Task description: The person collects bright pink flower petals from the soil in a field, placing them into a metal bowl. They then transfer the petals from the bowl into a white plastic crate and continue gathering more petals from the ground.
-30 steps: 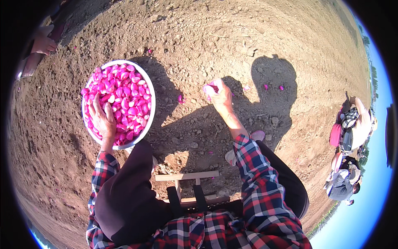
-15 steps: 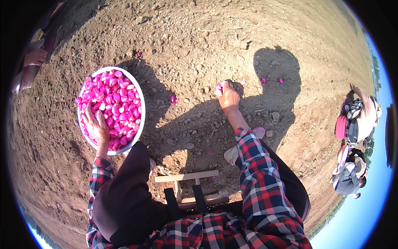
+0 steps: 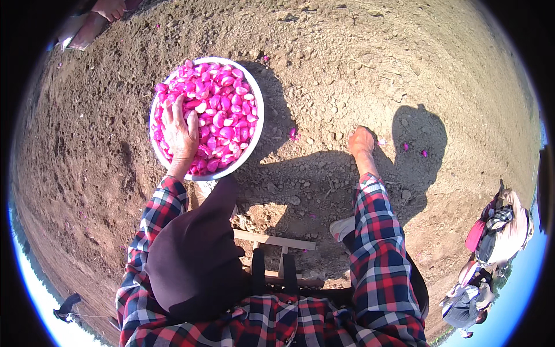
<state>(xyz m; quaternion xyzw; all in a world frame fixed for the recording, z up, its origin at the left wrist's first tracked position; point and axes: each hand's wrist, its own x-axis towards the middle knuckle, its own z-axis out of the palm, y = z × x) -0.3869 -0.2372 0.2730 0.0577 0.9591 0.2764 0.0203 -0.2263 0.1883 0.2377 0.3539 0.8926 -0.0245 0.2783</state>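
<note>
A round white basin [image 3: 259,113] at the left is heaped with garlic cloves [image 3: 222,118], bright pink with some white ones among them. Resting on the heap's left part is my left hand [image 3: 180,133], palm down with the fingers and thumb apart. My right hand [image 3: 362,141] is closed in a fist low at the soil, right of the basin. Its fingertips face away from me, so whatever they hold is hidden. Beside it on the ground lies a pale clove [image 3: 381,142], and farther right are two small pink cloves [image 3: 406,147].
Loose, cloddy soil [image 3: 324,58] surrounds me. A wooden frame [image 3: 274,239] with black straps is between my legs. One shoe [image 3: 342,228] stands below my right hand. Another person's hand [image 3: 110,8] shows at the upper left; people [image 3: 503,231] crouch at the far right.
My right hand held a pink clove in its fingertips; now it is turned down against the soil and the clove is out of sight. The view has shifted, moving the basin rightward and up.
</note>
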